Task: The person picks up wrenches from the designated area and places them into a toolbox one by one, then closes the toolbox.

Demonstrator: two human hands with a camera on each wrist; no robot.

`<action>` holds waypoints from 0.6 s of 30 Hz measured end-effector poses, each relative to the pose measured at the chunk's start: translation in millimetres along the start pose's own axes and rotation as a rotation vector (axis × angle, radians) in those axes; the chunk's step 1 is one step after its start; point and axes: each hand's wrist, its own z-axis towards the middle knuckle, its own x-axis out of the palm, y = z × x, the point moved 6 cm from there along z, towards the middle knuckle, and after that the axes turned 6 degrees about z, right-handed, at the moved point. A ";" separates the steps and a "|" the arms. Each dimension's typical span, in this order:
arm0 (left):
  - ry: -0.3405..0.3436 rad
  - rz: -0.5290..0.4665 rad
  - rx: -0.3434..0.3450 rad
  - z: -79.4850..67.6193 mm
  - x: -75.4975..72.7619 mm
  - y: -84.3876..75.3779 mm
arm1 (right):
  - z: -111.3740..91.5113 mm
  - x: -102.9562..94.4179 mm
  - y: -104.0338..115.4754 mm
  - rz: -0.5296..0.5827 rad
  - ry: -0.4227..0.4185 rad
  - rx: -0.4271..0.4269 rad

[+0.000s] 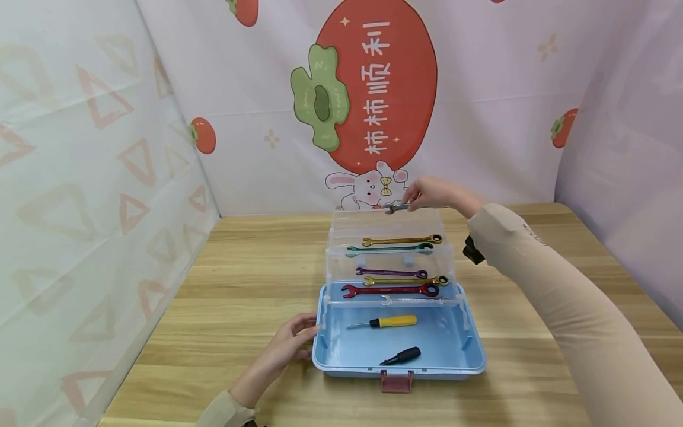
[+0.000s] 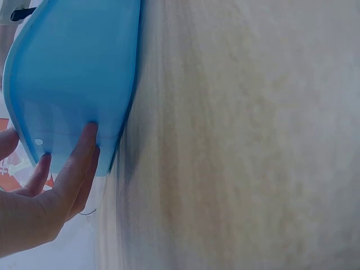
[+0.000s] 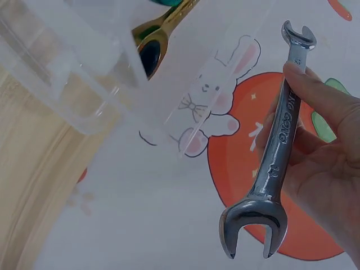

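A light-blue toolbox [image 1: 352,353] stands open on the table, its clear tiered trays [image 1: 341,261] raised at the back. My left hand [image 1: 288,344] rests against the toolbox's left side; its nearly straight fingers touch the blue outer wall [image 2: 73,67], with the thumb by the rim. Above the topmost clear tier, my right hand [image 1: 433,193] holds a silver open-end wrench [image 3: 275,140] between thumb and fingers. Both forked ends of that wrench show in the right wrist view. On the toolbox floor lie a yellow-handled screwdriver [image 1: 397,321] and a black-handled tool [image 1: 404,355].
In the tiers lie several wrenches, among them a red one [image 1: 389,290], a purple one [image 1: 392,273], a teal one [image 1: 386,249] and a silver one [image 1: 411,299]. A maroon latch [image 1: 396,382] hangs at the front. A printed cloth [image 1: 256,178] stands behind the wooden table [image 1: 240,261].
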 end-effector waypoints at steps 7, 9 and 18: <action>0.001 -0.012 0.006 0.0 0.5 -0.5 | 14.0 13.5 13.7 -0.018 0.013 -0.046; 0.000 -0.012 0.005 0.1 0.5 -0.4 | 16.4 16.7 17.9 -0.017 0.019 -0.046; -0.007 0.003 -0.002 -0.5 0.2 -0.6 | 25.9 29.5 30.2 0.025 0.039 -0.040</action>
